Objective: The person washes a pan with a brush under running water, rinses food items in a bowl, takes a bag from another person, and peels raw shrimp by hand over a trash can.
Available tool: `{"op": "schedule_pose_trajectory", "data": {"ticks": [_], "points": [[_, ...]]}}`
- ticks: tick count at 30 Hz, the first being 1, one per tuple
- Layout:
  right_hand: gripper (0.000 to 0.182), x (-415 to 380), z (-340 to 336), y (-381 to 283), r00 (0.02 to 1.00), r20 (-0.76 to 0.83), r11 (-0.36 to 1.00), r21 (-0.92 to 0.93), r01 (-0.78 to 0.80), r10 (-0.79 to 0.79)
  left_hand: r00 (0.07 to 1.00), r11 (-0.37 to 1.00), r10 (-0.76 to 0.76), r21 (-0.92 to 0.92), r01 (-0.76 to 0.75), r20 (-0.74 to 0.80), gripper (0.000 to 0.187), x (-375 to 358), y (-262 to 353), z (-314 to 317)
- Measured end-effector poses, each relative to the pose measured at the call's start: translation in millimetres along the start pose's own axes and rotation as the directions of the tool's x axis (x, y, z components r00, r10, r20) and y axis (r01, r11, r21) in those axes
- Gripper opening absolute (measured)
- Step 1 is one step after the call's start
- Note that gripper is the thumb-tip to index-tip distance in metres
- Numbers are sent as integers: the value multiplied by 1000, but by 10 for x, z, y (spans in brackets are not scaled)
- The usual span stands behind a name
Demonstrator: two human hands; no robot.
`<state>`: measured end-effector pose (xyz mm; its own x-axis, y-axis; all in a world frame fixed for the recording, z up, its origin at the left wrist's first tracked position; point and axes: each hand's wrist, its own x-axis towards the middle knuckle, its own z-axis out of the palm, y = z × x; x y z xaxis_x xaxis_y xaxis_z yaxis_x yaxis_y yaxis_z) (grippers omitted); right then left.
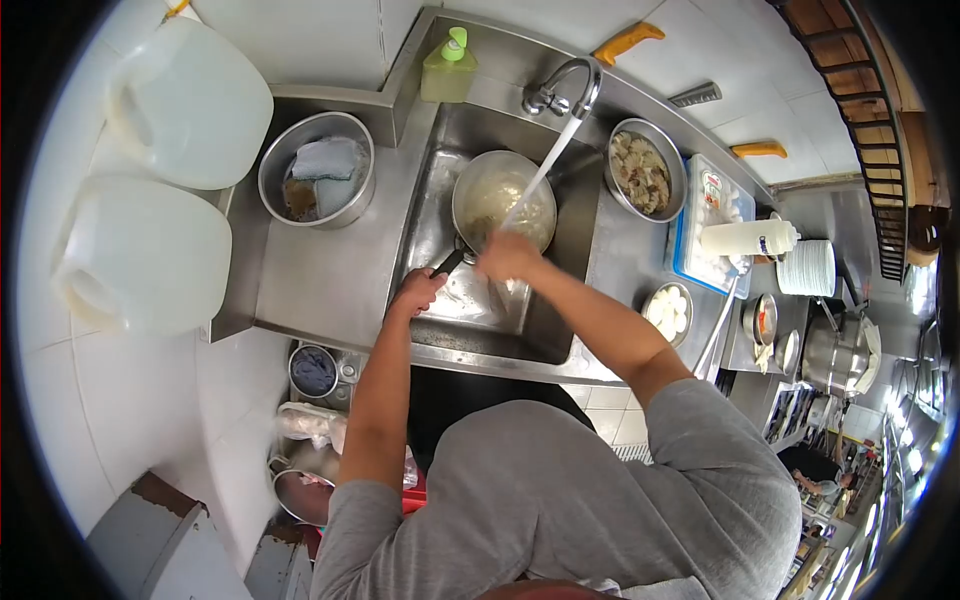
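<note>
A steel pan point(497, 196) with cloudy water sits in the sink point(560, 330) under the running faucet point(565, 88). My left hand point(417, 292) grips the pan's dark handle point(449, 262) at the sink's left edge. My right hand point(508, 257) is over the pan's near rim, in the stream of water, fingers curled; what it holds, if anything, is hidden.
A green soap bottle point(448, 68) stands behind the sink. A steel bowl with cloths point(316, 168) and two plastic jugs point(150, 190) are on the left. On the right are a bowl of food point(645, 170), a blue tray point(712, 225), a small bowl point(668, 312) and plates point(810, 268).
</note>
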<state>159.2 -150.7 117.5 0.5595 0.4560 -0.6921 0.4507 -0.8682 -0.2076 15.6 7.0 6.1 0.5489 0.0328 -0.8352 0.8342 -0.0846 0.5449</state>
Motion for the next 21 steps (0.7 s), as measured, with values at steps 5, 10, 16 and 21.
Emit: {"op": "schedule_pose_trajectory", "data": {"ticks": [5,10,16,21], "points": [[30,164,-639,30,914,-122,401,915,-48,388,999,999,-33,38,33,-9,36,4,-8,8],[45,-377,51,-18,967,-244,972,202,117,-66,999,999,-35,18,35,14,38,45,-19,-20],[58,-235,-111,632,987,-156,989,-134,-67,46,995,997,-69,-23,71,73,30,-31,30,-4],[76,-541,-66,444,992,-65,994,-10,105,-106,930,870,-1,-458,183,368,22,-181,153,27]]}}
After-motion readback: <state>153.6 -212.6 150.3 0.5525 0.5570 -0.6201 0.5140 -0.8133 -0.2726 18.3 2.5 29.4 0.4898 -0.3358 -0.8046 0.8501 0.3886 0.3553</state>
